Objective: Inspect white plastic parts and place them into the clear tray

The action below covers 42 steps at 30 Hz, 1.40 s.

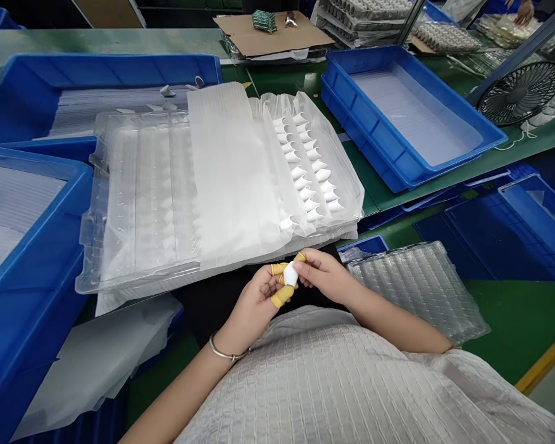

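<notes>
Close to my body, both hands meet around a small white curved piece (290, 274). My left hand (267, 290), with yellow finger cots on its fingers, pinches the piece from the left and below. From the right, my right hand (318, 269) grips its upper edge, a yellow cot on one finger. Just beyond lies a clear plastic tray (150, 185), partly covered by a translucent white sheet (226, 166). Rows of similar white curved pieces (312, 179) stand in the tray's right part.
Blue bins (32, 228) stand at the left, and stacked blue bins (374, 117) at the back right. A black fan (520, 92) is at far right. Below my right arm sits an empty-looking clear tray (419, 287). Another person's hand (523, 12) shows at the top right.
</notes>
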Each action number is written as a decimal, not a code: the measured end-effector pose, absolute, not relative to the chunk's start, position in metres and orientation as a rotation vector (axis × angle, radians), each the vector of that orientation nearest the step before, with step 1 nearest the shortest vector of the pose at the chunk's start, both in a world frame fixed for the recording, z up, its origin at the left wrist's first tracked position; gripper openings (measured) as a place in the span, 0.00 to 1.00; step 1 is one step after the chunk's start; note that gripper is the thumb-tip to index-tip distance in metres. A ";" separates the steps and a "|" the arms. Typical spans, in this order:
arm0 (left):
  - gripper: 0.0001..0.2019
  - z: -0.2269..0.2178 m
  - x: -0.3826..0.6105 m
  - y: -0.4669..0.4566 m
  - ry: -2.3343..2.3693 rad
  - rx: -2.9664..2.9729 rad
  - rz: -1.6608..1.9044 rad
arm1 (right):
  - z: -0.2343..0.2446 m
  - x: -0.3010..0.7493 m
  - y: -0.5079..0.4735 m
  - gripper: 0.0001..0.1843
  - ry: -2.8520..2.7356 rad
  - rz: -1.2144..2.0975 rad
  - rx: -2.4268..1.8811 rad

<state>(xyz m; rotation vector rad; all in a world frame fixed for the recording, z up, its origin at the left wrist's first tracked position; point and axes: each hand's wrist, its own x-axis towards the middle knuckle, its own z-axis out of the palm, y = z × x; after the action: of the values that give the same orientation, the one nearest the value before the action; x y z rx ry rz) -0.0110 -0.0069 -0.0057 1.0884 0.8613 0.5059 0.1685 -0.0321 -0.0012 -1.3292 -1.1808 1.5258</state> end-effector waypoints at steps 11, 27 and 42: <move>0.12 -0.001 -0.012 -0.008 0.854 1.044 0.509 | -0.004 0.170 -0.029 0.17 -1.360 1.276 -1.459; 0.15 -0.008 -0.011 -0.007 0.790 0.849 0.522 | 0.003 0.165 -0.035 0.14 -1.431 1.236 -1.405; 0.14 -0.004 -0.013 -0.006 0.839 1.130 0.466 | -0.003 0.192 -0.028 0.16 -1.621 1.088 -1.550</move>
<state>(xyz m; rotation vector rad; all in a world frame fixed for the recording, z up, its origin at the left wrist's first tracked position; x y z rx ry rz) -0.0129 -0.0062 -0.0044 1.1303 0.8391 0.4657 0.1924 -0.0278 -0.0029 -1.5502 -1.6213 1.0877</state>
